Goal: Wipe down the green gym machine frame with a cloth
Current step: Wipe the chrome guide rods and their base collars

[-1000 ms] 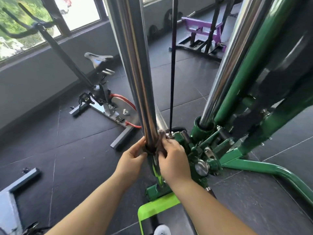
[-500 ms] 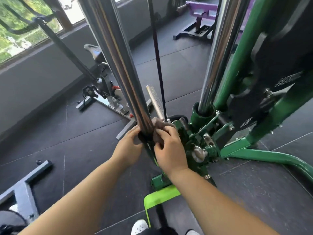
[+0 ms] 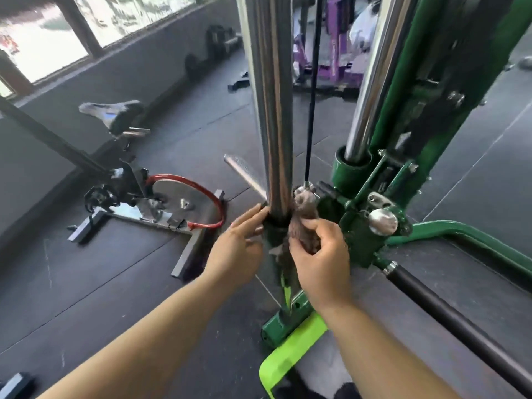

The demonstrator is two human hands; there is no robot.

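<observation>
The green gym machine frame (image 3: 371,231) stands in front of me, with two chrome guide rods; the nearer chrome rod (image 3: 270,110) runs down the middle of the view. A brown cloth (image 3: 305,226) is bunched at the foot of that rod, wrapped partly round its dark collar. My right hand (image 3: 322,260) grips the cloth just right of the rod. My left hand (image 3: 236,251) is on the rod's left side, fingers fairly straight and touching the collar beside the cloth's hidden end.
A spin bike (image 3: 149,194) with a red-rimmed flywheel stands on the dark floor to the left. A purple machine (image 3: 334,53) is at the back. A black padded bar (image 3: 449,318) runs low at right. A bright green strap (image 3: 288,361) hangs below.
My right hand has slid lower and now holds the cloth bunched beside the rod. My left hand's fingers have straightened. The view has swung right and closer.
</observation>
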